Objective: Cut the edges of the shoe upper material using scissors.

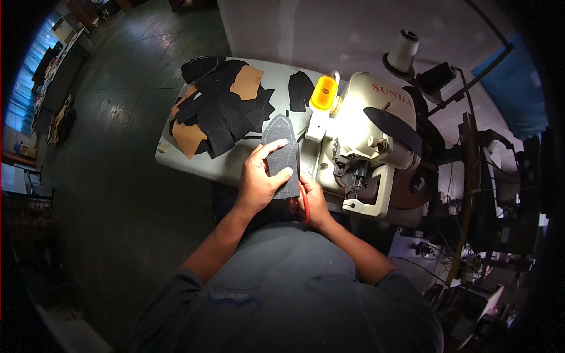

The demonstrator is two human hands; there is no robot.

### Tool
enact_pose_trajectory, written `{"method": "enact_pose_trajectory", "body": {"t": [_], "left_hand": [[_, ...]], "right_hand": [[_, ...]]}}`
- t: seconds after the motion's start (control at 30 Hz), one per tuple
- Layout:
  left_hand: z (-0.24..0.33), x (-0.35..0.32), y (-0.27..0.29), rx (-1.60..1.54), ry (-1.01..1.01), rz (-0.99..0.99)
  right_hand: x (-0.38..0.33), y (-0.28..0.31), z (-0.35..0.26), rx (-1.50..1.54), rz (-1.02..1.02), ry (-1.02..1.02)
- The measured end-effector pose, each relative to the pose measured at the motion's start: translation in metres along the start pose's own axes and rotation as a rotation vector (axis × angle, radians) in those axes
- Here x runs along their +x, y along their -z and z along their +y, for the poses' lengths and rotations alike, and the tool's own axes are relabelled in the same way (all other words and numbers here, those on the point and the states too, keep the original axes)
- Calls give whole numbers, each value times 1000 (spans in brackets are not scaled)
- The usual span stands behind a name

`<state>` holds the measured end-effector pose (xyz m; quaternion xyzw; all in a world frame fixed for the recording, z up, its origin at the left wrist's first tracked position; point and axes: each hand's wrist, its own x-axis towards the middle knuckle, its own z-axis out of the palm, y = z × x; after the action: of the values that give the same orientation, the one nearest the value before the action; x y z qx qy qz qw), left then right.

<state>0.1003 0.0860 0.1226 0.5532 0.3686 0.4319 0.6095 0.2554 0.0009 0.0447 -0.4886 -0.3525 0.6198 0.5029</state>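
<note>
1. Start from the dark pointed piece [283, 157], held up near the worktop's [203, 167] front edge, with the tip turned away from the body.
2. Note the grip of the left hand [257, 181]: grasping the piece, with thumb and a finger pressed on the upper face and the rest hidden from view. Press firmly enough to stop slipping, without bending the sheet.
3. Note the right hand [315, 203], with fingers curled around the red-handled scissors [305, 203], just beside the piece's right edge. Cannot tell whether the blades stand apart or together.
4. For what looks like trimming, best follow the pale line near the tip, with short snips and a slow turn of the piece at the curve.
5. Hold the left thumb well clear of the blade path.
6. Make use of the yellow lamp [324, 93], just beyond to the right, to read the edge.
7. Avoid brushing the sewing machine [365, 123] at right with the right elbow, or snagging the pile of black and tan scraps [218, 112] at left.
</note>
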Motion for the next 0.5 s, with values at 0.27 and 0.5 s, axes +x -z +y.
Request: {"method": "enact_pose_trajectory", "body": {"t": [0.27,0.5], "left_hand": [[-11,-1,2,-21,8,8],[-11,-1,1,-144,83,7]], "right_hand": [[-6,-12,-21,109,30,-50],[-5,-8,-10,116,26,-45]]}}
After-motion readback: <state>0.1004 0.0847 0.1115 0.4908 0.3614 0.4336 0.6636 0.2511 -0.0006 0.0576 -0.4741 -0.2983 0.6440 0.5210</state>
